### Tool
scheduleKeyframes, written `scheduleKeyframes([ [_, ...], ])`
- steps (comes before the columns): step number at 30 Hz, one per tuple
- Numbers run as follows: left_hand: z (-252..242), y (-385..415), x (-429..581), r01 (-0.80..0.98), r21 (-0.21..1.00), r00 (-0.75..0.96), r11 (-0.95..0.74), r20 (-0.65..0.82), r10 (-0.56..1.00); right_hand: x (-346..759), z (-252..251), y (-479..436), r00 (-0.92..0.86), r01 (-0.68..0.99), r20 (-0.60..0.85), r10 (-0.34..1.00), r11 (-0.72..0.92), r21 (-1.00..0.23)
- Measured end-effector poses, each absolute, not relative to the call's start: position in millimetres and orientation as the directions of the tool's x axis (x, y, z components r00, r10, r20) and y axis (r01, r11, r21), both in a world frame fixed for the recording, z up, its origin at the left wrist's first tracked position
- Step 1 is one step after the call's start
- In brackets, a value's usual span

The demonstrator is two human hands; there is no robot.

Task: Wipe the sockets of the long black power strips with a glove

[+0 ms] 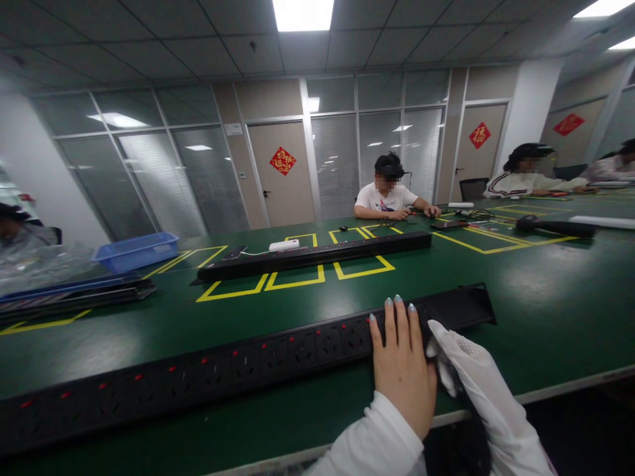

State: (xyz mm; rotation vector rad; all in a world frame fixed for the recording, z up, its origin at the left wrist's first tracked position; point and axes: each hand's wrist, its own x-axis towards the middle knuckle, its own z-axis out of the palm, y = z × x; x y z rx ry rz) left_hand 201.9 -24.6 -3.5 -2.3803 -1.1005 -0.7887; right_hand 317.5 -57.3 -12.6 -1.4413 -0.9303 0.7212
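A long black power strip (238, 363) with several sockets and small red switches lies slantwise across the near side of the green table. My left hand (403, 363) is bare, its fingers stretched out flat over the strip near its right end. Right beside it, my right hand (459, 360) wears a white glove with fingers bent together at the strip's near edge. A dark, blurred shape runs below this glove; whether the hand grips it or the strip's edge is hidden.
Another black power strip (317, 254) lies farther back, with a white device (284, 245) behind it. Yellow tape rectangles (364, 267) mark the table (546, 304). A blue basket (136, 252) stands left. A black tool (554, 227) lies right. A person (384, 198) sits opposite.
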Motion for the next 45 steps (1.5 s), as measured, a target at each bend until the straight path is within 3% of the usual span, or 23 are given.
scheduleKeyframes([
  [45,-2.6,-26.1,201.2,0.783,-0.117,0.539,-0.611,0.617,0.573,314.1,-5.6,-60.6,0.526,0.065,0.072,0.848,0.044,-0.997],
])
